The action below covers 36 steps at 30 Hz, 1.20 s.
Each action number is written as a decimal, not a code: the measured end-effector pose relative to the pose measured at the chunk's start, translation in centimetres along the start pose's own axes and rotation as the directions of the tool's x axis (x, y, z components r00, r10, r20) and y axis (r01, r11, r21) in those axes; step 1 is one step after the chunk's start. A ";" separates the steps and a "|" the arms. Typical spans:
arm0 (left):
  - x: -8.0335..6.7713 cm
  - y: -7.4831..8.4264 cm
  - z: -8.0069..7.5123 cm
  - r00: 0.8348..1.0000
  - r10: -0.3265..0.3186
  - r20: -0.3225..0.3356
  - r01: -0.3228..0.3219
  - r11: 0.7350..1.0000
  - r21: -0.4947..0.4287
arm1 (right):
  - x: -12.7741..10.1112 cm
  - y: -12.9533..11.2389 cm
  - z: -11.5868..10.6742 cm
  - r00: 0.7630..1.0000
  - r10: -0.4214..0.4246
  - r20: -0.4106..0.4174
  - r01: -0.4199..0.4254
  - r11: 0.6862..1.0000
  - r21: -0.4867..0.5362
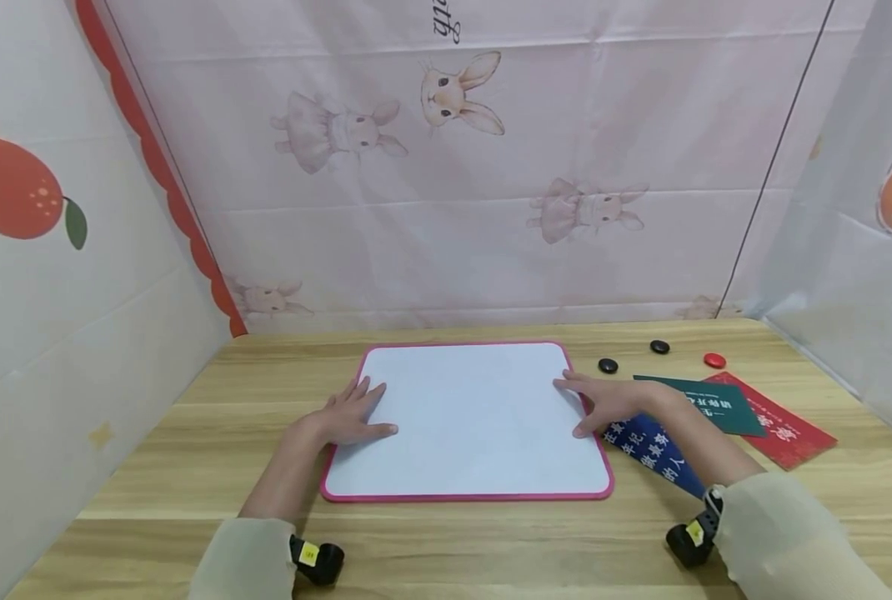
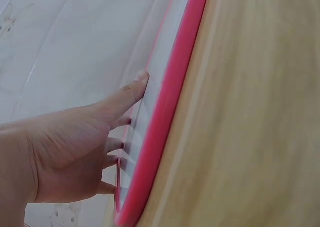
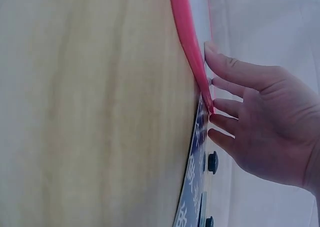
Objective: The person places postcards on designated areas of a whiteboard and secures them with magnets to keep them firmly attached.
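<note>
A small whiteboard (image 1: 468, 425) with a pink frame lies flat on the wooden table. On its left edge rests my left hand (image 1: 350, 414), fingers spread and thumb on the white surface. My right hand (image 1: 603, 400) touches the right edge with its fingertips, the thumb also on the board. Both wrist views show the fingers extended against the pink rim (image 2: 165, 107), not curled round it. Partly under my right hand and wrist lies a dark blue card (image 1: 659, 454) with white writing, next to the board's right side.
Right of the board lie a green card (image 1: 724, 408) and a red card (image 1: 794, 433), overlapping. Behind them are two black round magnets (image 1: 659, 347) and a red one (image 1: 714, 360). A rabbit-print cloth (image 1: 453, 250) hangs along the table's back edge.
</note>
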State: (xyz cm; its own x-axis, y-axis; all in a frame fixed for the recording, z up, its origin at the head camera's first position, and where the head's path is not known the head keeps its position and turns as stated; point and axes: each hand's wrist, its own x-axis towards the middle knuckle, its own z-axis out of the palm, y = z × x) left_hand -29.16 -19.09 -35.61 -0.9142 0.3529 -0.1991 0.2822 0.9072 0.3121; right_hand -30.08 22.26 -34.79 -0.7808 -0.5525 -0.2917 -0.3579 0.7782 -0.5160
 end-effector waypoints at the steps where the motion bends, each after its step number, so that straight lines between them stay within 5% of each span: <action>1: 0.0 0.1 0.0 1.000 -0.002 0.001 0.002 1.000 0.000 | 0.0 0.0 0.0 1.000 0.002 -0.001 -0.002 1.000 0.001; 21: 0.1 0.8 0.1 1.000 -0.017 0.011 0.017 1.000 -0.014 | 0.0 0.4 -0.2 0.999 0.034 -0.001 -0.034 0.999 0.017; 36: 0.7 -2.1 0.6 0.984 0.056 -0.168 -0.061 0.998 -0.023 | -0.3 0.1 -0.3 0.999 0.040 0.008 -0.040 0.999 0.008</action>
State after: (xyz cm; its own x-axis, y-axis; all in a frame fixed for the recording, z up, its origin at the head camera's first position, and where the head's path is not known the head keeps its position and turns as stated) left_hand -30.25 -20.65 -36.93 -0.9329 0.3594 -0.0220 0.3302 0.8785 0.3452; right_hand -30.10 22.60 -34.51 -0.7904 -0.5233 -0.3185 -0.3225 0.7974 -0.5100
